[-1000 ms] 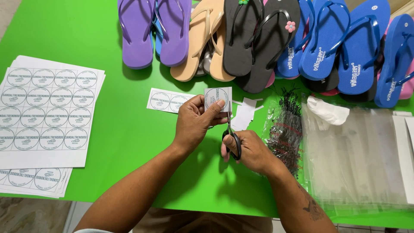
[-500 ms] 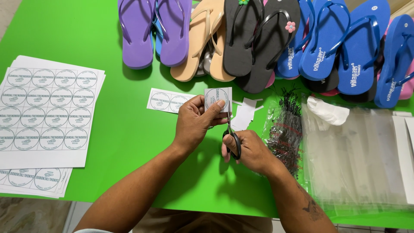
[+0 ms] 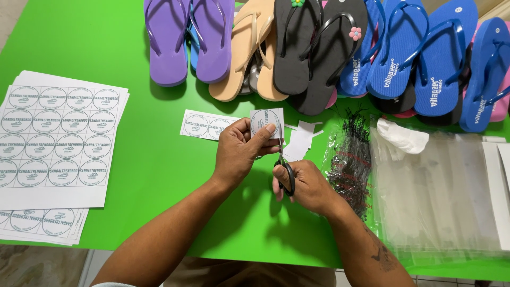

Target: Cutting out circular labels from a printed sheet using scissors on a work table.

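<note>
Reaching in from the lower left, the left hand [image 3: 241, 151] was curled over a green table [image 3: 133, 159], thumb and fingertips pinching a small square label [image 3: 267, 121] of white paper printed with a grey circle. The label stood just above the hand, near the table's middle. The right hand [image 3: 308, 186] came in from the lower right, its fingers clenched through the black loops of scissors [image 3: 284, 167], whose thin blades pointed up to the label's lower edge; whether the blades were apart was hard to tell.

A strip [image 3: 207, 126] of two matching labels lay flat just left of the held one, and white offcuts [image 3: 300, 141] lay just right of it. A stack of sheets [image 3: 58, 143] printed with rows of the same circles covered the table's left side. Foam flip-flops [image 3: 319, 53] lined the far edge, soles up: purple, tan, black with small flowers, and blue. To the right lay a clear bag of black tag pins [image 3: 353, 162], a crumpled white scrap [image 3: 402, 139], and a glossy pile of clear plastic bags [image 3: 441, 196].
</note>
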